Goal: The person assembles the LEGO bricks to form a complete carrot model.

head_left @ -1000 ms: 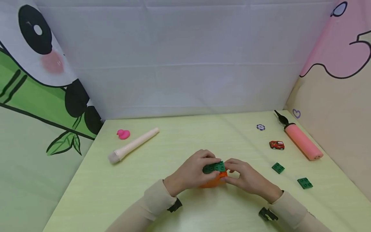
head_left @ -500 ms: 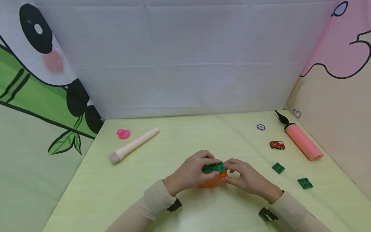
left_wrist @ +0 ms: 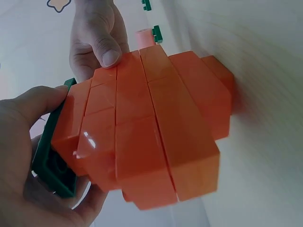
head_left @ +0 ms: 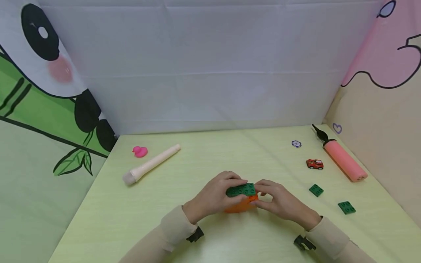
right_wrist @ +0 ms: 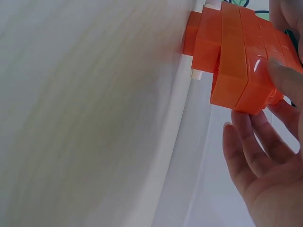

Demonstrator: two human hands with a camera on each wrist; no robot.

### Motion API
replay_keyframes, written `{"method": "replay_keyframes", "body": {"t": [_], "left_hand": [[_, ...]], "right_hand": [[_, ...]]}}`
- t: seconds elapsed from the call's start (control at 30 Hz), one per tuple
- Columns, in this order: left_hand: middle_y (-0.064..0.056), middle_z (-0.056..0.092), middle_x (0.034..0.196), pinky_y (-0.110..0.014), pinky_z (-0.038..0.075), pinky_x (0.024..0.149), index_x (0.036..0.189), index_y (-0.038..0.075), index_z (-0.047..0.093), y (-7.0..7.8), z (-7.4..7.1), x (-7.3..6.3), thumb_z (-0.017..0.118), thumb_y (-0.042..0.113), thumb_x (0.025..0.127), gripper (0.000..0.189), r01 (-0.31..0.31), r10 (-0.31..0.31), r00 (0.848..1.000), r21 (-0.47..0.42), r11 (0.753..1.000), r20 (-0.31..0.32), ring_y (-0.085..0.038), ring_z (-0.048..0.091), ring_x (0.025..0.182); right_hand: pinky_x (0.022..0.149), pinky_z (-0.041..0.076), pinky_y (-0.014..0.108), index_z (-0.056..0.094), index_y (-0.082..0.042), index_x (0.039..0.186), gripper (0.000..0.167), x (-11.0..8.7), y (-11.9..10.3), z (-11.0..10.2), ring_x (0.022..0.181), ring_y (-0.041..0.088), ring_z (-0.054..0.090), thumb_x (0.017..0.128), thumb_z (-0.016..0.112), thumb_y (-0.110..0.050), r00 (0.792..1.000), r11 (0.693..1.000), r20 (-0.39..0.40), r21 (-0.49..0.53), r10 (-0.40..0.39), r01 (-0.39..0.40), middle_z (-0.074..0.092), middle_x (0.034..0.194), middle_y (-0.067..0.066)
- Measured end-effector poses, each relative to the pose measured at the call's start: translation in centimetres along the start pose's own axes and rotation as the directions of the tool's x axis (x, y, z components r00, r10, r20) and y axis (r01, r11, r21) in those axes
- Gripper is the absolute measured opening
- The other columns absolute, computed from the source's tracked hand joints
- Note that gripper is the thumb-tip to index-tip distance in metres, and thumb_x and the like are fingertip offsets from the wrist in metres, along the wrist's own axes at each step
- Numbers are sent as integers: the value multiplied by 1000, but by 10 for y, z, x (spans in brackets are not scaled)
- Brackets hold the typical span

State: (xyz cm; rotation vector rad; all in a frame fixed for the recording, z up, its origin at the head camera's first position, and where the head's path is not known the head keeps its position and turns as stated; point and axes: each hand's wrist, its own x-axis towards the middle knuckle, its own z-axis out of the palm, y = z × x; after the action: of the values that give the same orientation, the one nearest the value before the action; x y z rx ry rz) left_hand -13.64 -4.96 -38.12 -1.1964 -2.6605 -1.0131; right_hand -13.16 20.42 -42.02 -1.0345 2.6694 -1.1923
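An orange model built of stacked toy bricks [head_left: 234,209] stands on the table in front of me; the left wrist view shows its stepped, rounded side [left_wrist: 142,127]. My left hand [head_left: 212,195] holds a long green toy brick [head_left: 241,190] between thumb and fingers at the top of the model. From the left wrist, this green brick [left_wrist: 46,156] lies along the model's top, slightly offset; whether it is pressed on I cannot tell. My right hand [head_left: 279,201] grips the model's right side, its thumb and fingertips on the orange bricks [right_wrist: 241,56].
Two green bricks [head_left: 316,190] lie to the right on the table. Beyond them are a red toy car [head_left: 314,164], a poker chip [head_left: 296,144] and a pink hand pump [head_left: 344,160]. At back left sit a pink duck [head_left: 140,152] and a pale tube [head_left: 152,164].
My left hand has shifted slightly left with the green brick, and more of the brick shows. My right hand and the orange model have stayed in place.
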Motion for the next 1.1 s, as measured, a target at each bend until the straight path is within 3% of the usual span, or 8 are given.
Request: {"method": "replay_keyframes", "body": {"t": [0.17, 0.37, 0.67, 1.1], "left_hand": [[5, 64, 115, -23, 53, 85, 126, 12, 70, -8, -3, -14, 76, 30, 90, 40, 45, -49, 998, -95, 994, -44, -9, 57, 103], [13, 65, 110, -37, 55, 87, 122, 18, 70, -21, -5, -32, 79, 34, 87, 40, 110, -132, 987, -217, 970, -90, -6, 59, 97], [17, 65, 103, -46, 55, 87, 115, 28, 70, -33, -4, -46, 80, 42, 84, 35, 207, -245, 966, -321, 924, -85, -12, 61, 95], [17, 62, 98, -39, 56, 85, 105, 22, 68, -40, -2, -50, 79, 38, 86, 27, 185, -203, 978, -257, 949, -46, -6, 59, 91]], "right_hand": [[82, 57, 30, 69, -25, 120, 32, -1, -2, -2, 98, 9, 60, 92, 69, -42, 1000, 1000, 5, 0, 21, -21, 62, 117, -11], [83, 57, 30, 69, -27, 118, 31, -2, -4, -4, 100, 10, 59, 91, 70, -42, 999, 999, 11, 7, 47, -47, 62, 117, -12], [83, 57, 33, 68, -26, 118, 33, -1, -5, -3, 100, 10, 59, 91, 69, -45, 997, 998, 26, 3, 68, -69, 61, 116, -13], [84, 57, 33, 66, -24, 123, 38, -3, -7, -4, 101, 12, 60, 92, 69, -44, 996, 996, 16, -11, 87, -86, 62, 115, -12]]}}
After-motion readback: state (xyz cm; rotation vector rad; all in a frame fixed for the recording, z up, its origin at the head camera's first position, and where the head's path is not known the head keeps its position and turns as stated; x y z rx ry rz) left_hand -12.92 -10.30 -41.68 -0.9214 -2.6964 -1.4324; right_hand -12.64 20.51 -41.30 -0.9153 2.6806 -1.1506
